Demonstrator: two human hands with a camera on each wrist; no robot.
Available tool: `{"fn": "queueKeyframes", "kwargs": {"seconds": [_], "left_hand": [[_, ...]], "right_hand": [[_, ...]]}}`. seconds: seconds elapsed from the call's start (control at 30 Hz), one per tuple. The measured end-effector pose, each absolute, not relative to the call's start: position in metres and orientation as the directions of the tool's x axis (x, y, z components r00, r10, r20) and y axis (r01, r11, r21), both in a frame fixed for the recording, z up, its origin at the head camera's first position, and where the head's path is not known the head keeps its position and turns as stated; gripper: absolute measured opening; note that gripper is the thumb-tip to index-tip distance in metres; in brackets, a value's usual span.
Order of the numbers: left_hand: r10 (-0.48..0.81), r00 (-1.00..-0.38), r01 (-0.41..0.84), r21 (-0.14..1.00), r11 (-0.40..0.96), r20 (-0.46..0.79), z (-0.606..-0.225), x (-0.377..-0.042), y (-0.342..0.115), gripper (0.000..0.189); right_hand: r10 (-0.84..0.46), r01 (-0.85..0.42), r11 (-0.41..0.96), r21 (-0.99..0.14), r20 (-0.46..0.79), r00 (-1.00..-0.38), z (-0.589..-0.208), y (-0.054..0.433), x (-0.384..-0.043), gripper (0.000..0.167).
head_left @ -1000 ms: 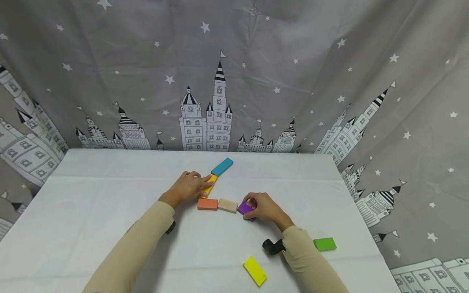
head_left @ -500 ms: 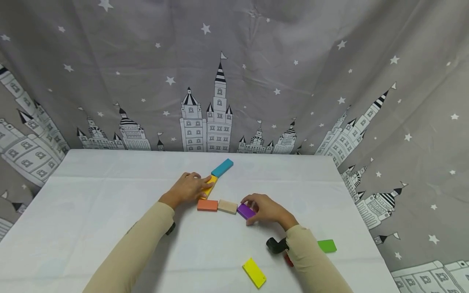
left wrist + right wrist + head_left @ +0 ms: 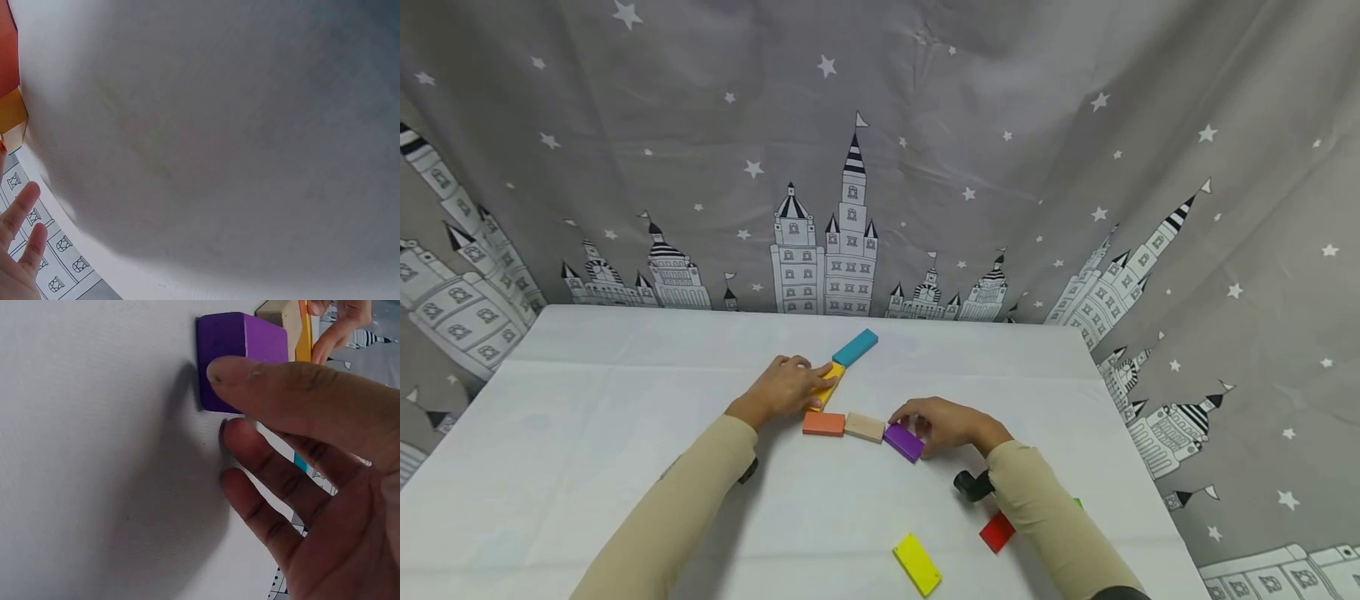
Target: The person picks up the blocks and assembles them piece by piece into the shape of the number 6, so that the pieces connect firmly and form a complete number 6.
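My left hand rests on a yellow-orange block, its fingers lying over the top; two straight fingers show in the left wrist view. A blue block meets the far end, and an orange-red block lies at the near end. To the right follow a natural wood block and a purple block, end to end. My right hand holds the purple block between thumb and index finger, the thumb against its end face. The index fingertip is mostly hidden in the right wrist view; the other fingers hang loosely curled.
A bright yellow block and a red block lie nearer the front on the white-covered table. A green block is almost hidden behind the right sleeve. A grey castle-print curtain hangs behind.
My right hand has shifted slightly right, baring more of the purple block, which is angled a bit more. The right forearm has uncovered the red block and covered most of the green one.
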State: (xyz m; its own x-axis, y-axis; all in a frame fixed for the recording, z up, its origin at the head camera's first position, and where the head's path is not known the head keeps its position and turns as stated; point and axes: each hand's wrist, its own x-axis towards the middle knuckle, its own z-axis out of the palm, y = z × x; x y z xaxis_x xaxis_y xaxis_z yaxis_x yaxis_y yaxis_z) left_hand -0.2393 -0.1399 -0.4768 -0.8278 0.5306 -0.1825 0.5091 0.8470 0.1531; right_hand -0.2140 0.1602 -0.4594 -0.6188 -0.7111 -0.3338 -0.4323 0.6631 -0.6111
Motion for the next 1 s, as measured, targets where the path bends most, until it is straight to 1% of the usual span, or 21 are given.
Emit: {"fn": "queueKeyframes", "kwargs": {"seconds": [0.27,0.77,1.0], "left_hand": [[0.529,-0.832,0.507,0.158,0.847,-0.165,-0.479,-0.240,-0.139,0.055],[0.518,-0.838,0.490,0.178,0.853,-0.173,-0.479,-0.239,-0.139,0.056],[0.512,-0.841,0.482,0.187,0.856,-0.175,-0.478,-0.239,-0.139,0.055]], "right_hand": [[-0.696,-0.426,0.666,-0.613,-0.304,-0.650,-0.464,0.161,-0.212,0.057],[-0.707,-0.452,0.629,-0.632,-0.223,-0.671,-0.468,0.165,-0.203,0.058],[-0.689,-0.435,0.628,-0.646,-0.201,-0.696,-0.471,0.166,-0.200,0.058]]}}
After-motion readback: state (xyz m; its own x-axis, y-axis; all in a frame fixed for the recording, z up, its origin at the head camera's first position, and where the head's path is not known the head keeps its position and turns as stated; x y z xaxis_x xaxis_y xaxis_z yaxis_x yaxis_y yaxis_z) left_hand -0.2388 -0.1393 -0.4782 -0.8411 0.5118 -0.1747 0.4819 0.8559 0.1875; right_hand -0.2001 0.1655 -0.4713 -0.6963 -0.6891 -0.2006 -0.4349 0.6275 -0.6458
